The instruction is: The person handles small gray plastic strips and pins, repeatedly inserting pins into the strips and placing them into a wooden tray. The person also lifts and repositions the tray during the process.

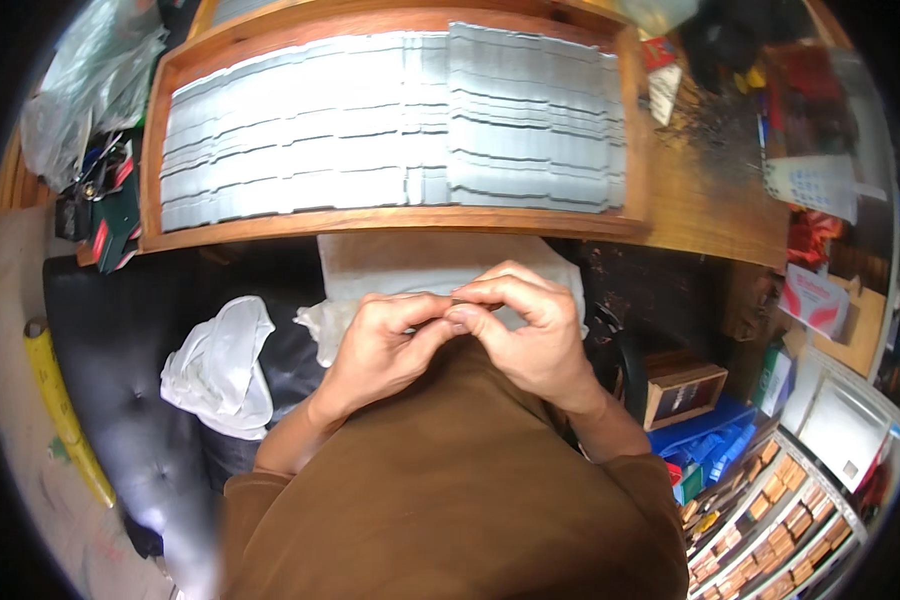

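l hand [385, 345] & r hand [532, 340] both pinch thumb-to-index, tips meeting on what looks like a tiny dark bit [458, 301], held over the cloth [420, 257], off the near edge of the tray [400, 219], a bit right of its mid. step's prob. fine fingertip work, so next move likely calls for a steady pinch w/ both. bit's mostly hidden; can't tell shape or mat'l.

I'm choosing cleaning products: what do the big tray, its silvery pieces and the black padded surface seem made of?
Tray: probably wood, perhaps varnished, given its brown colour and soft shine.
Silvery pieces: metal or metallic plastic, judging by their bright sheen.
Black padded surface: leather or imitation, glossy, dimpled.
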Available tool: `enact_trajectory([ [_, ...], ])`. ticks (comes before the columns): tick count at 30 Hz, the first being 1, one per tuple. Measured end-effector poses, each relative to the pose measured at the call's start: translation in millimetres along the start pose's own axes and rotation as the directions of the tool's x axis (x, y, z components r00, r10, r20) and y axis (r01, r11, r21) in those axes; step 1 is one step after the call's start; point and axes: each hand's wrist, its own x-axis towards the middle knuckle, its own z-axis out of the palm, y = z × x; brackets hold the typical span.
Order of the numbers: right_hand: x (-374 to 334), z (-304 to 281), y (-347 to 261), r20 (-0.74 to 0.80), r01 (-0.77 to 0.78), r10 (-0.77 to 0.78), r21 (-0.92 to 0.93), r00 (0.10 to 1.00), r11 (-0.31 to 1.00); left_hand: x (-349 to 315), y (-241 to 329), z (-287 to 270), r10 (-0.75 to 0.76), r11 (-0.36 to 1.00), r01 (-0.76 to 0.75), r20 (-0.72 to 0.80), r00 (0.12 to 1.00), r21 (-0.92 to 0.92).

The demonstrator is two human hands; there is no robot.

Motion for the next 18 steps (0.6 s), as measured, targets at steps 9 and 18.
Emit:
enact_trajectory([
  [9, 9, 7, 40, 0.092, -0.449, 0.474, 0.512, 0.876, 0.732, 27, -6, -10, -0.423, 0.798, 0.508, 0.299, 0.856, -0.326],
  [18, 16, 9, 47, 0.125, -0.412, 0.430, 0.609, 0.894, 0.678, 42, -4, -13, -0.411, 0.733, 0.502, 0.290, 0.864, -0.459],
])
